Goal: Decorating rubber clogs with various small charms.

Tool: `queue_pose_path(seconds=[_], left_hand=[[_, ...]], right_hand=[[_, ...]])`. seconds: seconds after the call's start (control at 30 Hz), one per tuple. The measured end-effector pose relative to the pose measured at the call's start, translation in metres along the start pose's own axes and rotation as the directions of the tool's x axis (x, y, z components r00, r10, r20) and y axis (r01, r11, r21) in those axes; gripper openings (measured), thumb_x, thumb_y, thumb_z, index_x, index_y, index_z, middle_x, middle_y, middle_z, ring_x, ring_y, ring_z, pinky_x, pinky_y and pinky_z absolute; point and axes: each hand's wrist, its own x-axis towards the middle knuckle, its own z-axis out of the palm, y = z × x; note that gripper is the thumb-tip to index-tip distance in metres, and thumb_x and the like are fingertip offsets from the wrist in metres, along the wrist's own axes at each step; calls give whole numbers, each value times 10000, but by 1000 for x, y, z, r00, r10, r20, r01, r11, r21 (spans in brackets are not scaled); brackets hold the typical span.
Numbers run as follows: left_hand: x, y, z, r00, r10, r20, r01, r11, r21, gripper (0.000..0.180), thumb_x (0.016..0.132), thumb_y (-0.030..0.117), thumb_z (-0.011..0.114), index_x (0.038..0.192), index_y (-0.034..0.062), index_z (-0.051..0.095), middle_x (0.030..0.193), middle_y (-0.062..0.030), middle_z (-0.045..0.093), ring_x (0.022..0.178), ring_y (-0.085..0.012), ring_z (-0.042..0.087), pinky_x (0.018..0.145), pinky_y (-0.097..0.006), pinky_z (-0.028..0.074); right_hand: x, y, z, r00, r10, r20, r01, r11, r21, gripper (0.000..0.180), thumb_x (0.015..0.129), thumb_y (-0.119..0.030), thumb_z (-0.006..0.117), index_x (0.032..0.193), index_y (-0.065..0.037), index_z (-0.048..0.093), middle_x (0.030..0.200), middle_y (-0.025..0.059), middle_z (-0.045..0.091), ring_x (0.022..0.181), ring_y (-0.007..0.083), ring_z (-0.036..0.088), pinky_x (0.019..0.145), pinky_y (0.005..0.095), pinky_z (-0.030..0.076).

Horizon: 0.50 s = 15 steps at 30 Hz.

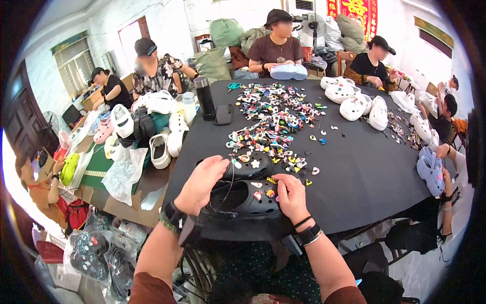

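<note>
Person's hands at a dark table (354,167) during work on a pair of black clogs. The nearer clog (248,209) lies at the near edge, its toe toward the right, with several colored charms (257,195) on its upper; the farther clog (253,167) lies just beyond it, likewise decorated. The left hand (200,186) is at the heel side, its fingers extended close together; whether they grip a clog cannot be told. The right hand (293,202) is at the toe of the nearer clog, thumb and forefinger narrowly spaced beside a yellow charm (272,180); whether anything is pinched cannot be told. Beyond the pair spreads a multicolored heap of loose charms (276,111), with a black bottle (204,99) and a phone (223,115) to its left and white clogs (353,107) to its right.
</note>
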Motion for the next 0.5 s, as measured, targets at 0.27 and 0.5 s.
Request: queue_pose_path(seconds=[0.27,0.5], left_hand=[[36,-16,-2,972,-185,147,146,959,243,269,961,329,596,946,72,671,856,-12,665,807,-126,614,802,-339,505],[59,-27,8,989,99,-106,24,613,790,534,881,425,704,600,-19,613,539,-46,544,506,-136,531,532,-308,453]], right_hand=[[2,-5,-5,1000,6,29,-4,999,-40,179,921,-116,530,1001,-51,676,942,111,679,893,294,630,818,390,441],[-1,-7,-5,999,2,50,2,998,-63,185,913,-103,523,1021,-44,661,960,112,679,920,294,631,824,395,439]])
